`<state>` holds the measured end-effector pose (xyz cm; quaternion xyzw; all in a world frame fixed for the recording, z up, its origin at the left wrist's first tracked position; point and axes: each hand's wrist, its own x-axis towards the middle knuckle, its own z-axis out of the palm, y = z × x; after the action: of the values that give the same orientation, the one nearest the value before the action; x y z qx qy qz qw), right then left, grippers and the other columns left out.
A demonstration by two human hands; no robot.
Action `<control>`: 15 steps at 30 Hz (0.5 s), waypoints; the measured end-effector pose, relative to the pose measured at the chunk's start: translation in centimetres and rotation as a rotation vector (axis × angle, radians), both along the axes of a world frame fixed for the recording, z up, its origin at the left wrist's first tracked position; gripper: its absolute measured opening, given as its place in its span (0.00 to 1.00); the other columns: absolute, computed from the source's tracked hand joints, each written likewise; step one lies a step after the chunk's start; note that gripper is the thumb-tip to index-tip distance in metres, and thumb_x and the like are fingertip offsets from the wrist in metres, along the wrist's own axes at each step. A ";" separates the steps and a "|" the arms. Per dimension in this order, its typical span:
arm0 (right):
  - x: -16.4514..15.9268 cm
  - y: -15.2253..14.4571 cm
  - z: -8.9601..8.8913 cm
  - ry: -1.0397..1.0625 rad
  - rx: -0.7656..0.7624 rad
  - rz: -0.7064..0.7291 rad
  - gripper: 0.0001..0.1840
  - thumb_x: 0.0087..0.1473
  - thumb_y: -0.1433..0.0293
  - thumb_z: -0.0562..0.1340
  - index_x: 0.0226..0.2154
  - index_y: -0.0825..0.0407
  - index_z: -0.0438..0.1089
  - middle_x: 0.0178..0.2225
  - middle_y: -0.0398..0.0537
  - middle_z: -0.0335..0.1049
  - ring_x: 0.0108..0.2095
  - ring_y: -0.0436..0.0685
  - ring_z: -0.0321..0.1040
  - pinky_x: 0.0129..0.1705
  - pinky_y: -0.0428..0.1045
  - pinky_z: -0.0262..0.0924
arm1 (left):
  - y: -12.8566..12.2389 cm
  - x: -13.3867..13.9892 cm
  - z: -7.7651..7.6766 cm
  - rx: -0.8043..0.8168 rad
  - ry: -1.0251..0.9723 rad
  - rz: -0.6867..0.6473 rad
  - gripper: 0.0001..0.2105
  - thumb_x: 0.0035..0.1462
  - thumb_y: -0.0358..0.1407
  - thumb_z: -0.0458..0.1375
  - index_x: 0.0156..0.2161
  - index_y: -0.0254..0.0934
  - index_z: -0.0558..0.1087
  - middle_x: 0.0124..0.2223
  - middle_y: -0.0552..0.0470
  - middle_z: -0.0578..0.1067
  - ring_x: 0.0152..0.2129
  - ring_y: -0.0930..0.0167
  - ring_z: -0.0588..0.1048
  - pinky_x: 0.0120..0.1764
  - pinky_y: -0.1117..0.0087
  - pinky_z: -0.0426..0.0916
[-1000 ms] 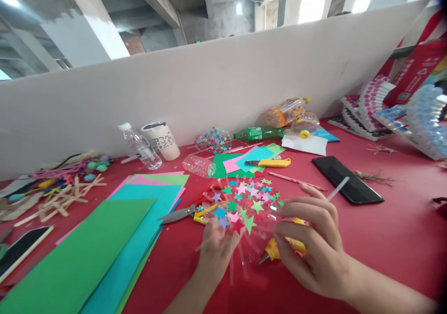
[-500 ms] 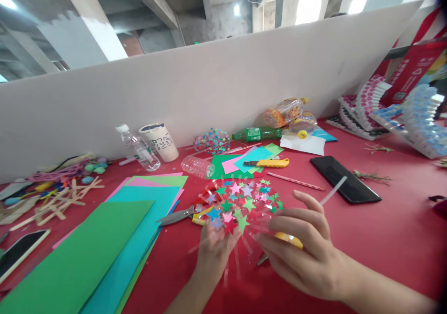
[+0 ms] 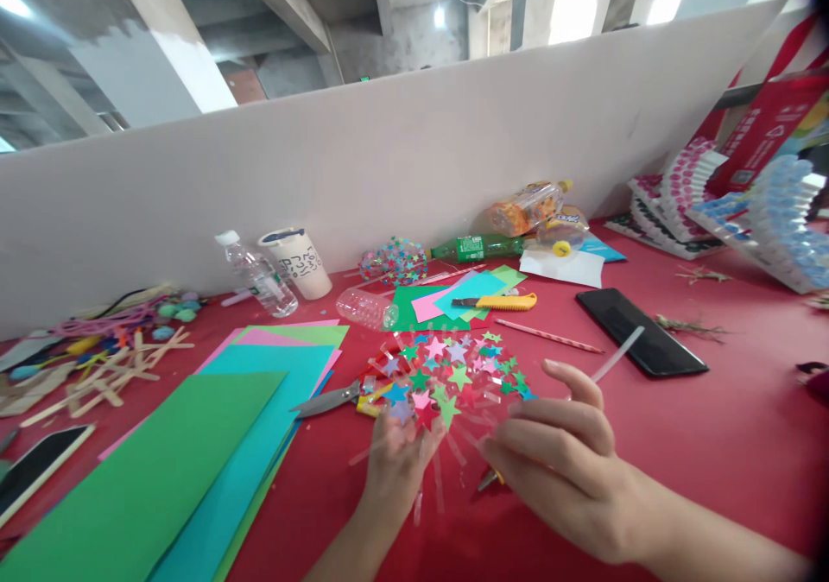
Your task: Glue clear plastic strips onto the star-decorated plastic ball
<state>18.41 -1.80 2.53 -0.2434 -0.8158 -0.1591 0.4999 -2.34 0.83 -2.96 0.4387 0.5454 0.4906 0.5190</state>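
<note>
My left hand (image 3: 402, 461) is closed around a spray of clear plastic strips (image 3: 453, 448) fanning out from one middle, many tipped with small paper stars (image 3: 459, 378) in pink, green, blue and purple. Just right of it, the bent fingers of my right hand (image 3: 557, 457) pinch at the end of one strip, near a blue star; the exact grip is partly hidden. Beneath the right hand lies what looks like a glue gun, mostly covered: its metal nozzle (image 3: 487, 480) and a translucent glue stick (image 3: 618, 353) show. Scissors (image 3: 329, 401) lie open by the left hand.
Coloured paper sheets (image 3: 213, 444) cover the left. Behind the hands are a yellow utility knife (image 3: 502, 302), a cut bottle piece (image 3: 366, 307), a green bottle (image 3: 479, 247) and another star-covered piece (image 3: 393, 261). A black phone (image 3: 641, 332) lies right; a white partition (image 3: 389, 159) stands behind.
My right hand has shifted slightly, its fingertips drawing closer together at the strips. The nozzle below shows more. My left hand and the starred piece have barely moved.
</note>
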 end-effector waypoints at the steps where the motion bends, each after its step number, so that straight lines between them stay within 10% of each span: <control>1: 0.0 0.0 0.1 -0.003 0.007 0.006 0.08 0.52 0.82 0.63 0.30 0.55 0.73 0.34 0.42 0.72 0.42 0.53 0.62 0.63 0.63 0.47 | 0.0 0.0 0.1 0.003 0.029 0.000 0.11 0.40 0.33 0.67 0.32 0.42 0.74 0.36 0.51 0.81 0.45 0.61 0.76 0.56 0.56 0.63; 15: 0.2 0.2 0.3 0.044 -0.125 -0.012 0.11 0.51 0.78 0.64 0.39 0.55 0.71 0.41 0.49 0.67 0.45 0.57 0.61 0.61 0.64 0.47 | 0.4 -0.7 -1.8 0.066 0.134 -0.021 0.12 0.43 0.44 0.65 0.32 0.41 0.75 0.33 0.48 0.81 0.43 0.56 0.77 0.52 0.51 0.67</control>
<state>18.58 -1.61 2.82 -0.2827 -0.8114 -0.1053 0.5006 -3.02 1.22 -4.79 0.4931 0.5576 0.4725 0.4719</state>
